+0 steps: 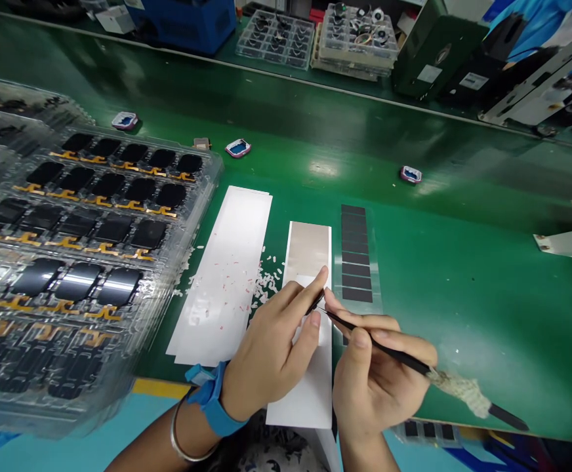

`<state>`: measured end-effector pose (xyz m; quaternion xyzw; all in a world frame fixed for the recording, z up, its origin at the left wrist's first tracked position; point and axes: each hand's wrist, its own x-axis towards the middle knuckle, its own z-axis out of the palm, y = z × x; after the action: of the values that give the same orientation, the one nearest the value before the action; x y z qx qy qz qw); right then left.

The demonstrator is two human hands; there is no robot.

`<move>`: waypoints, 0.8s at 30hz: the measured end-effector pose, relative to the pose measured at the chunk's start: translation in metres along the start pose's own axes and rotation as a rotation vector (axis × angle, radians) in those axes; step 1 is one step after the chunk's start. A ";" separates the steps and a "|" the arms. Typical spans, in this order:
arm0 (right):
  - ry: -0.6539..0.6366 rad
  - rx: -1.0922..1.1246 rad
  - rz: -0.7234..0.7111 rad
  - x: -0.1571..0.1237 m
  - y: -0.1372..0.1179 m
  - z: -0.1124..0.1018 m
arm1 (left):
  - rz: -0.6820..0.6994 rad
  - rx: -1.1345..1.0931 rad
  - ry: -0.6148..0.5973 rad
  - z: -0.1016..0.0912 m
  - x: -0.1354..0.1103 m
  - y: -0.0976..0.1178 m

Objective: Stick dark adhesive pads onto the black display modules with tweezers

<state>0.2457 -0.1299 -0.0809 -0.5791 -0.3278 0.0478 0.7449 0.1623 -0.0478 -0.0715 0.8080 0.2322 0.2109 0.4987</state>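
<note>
Part: small, dark, over the strip, pinched in the grip of the left hand.
Tweezers: clasped in the grip of the right hand; tip touched the part.
Sheet: black pads, right of the strip.
Trays: left of the strip.

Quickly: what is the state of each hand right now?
Left hand: closed, pinching a small dark piece over the white strip.
Right hand: closed on the tweezers, tip at that piece.
</note>
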 end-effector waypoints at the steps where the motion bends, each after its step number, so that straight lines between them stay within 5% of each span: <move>1: 0.004 0.020 0.001 0.000 0.000 0.000 | -0.001 0.006 0.003 0.000 0.000 0.000; 24: -0.011 0.092 -0.050 0.002 0.005 -0.001 | -0.011 0.023 0.003 0.002 0.000 -0.003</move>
<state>0.2496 -0.1284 -0.0850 -0.5353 -0.3438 0.0472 0.7701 0.1624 -0.0482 -0.0750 0.8122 0.2397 0.2068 0.4899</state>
